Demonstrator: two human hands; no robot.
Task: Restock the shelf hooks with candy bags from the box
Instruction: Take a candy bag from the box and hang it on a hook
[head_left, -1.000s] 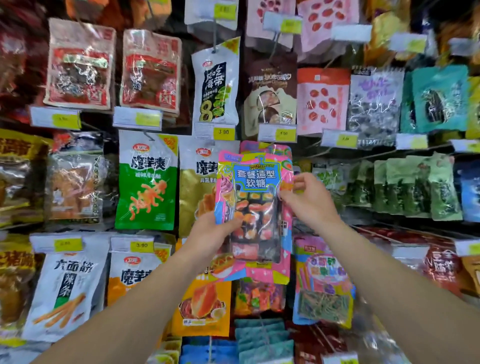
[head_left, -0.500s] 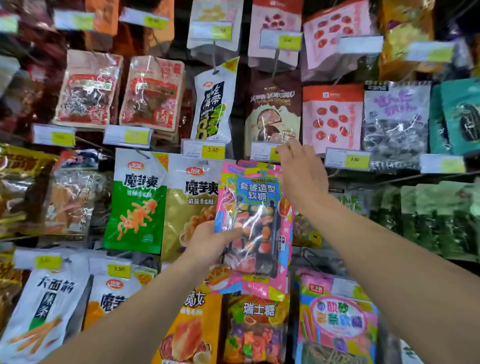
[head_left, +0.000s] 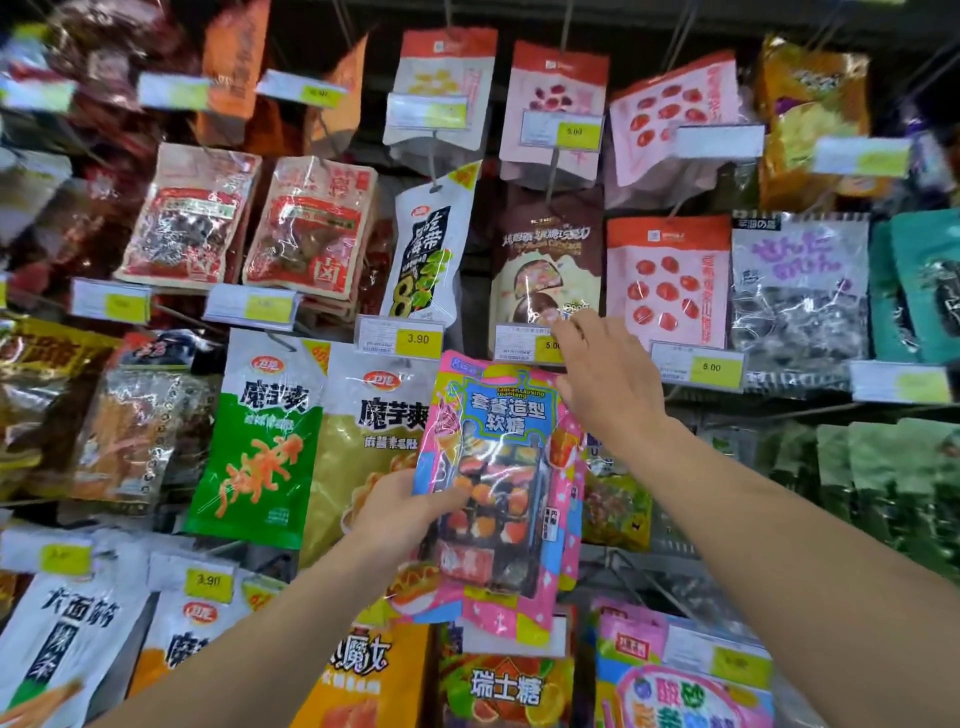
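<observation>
Right hand (head_left: 605, 384) higher, at "5.00" tag (head_left: 530, 343).

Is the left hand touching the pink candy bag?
Touching. The head view shows the left hand gripping the pink candy bag at its lower left edge, thumb across the front.

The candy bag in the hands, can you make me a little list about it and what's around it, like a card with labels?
Candy bag: pink candy bag with a blue label, held up in front of the shelf
Left hand: left hand grips the bag's lower left edge
Right hand: right hand reaches up at the price tag above the bag, fingers hidden behind it
Left neighbour: gold snack bag
Above: brown chocolate bag
Box: not in view
</observation>
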